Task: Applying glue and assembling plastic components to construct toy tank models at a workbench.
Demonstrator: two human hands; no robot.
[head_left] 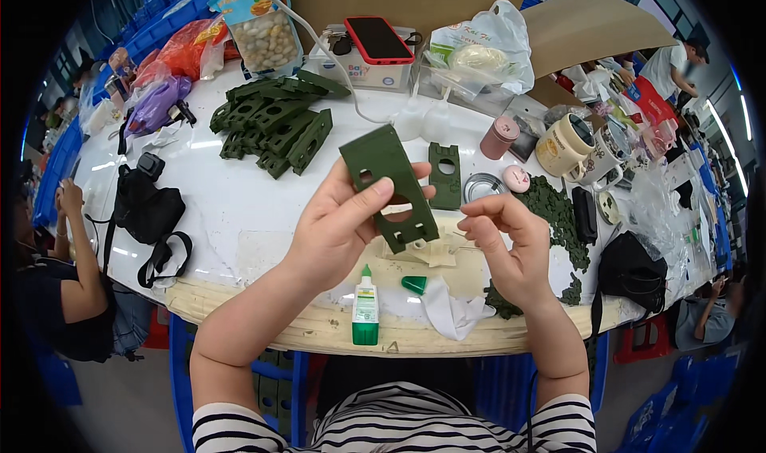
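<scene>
1. One view, head: green plate (383, 151) tilted above white table (215, 202), clamped in left hand (327, 226), thumb on its face.
2. Right hand (515, 250) beside plate, fingers curled; can't tell whether fingertips meet thumb or pinch something.
3. Green-white bottle (365, 309) near table's front edge; green-part pile (291, 130) back left.

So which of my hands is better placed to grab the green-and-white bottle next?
Probably your right hand: it holds nothing large, though I can't tell whether it pinches something tiny. Your left hand holds the green plate, so it would likely need to free itself before taking the bottle.
</scene>
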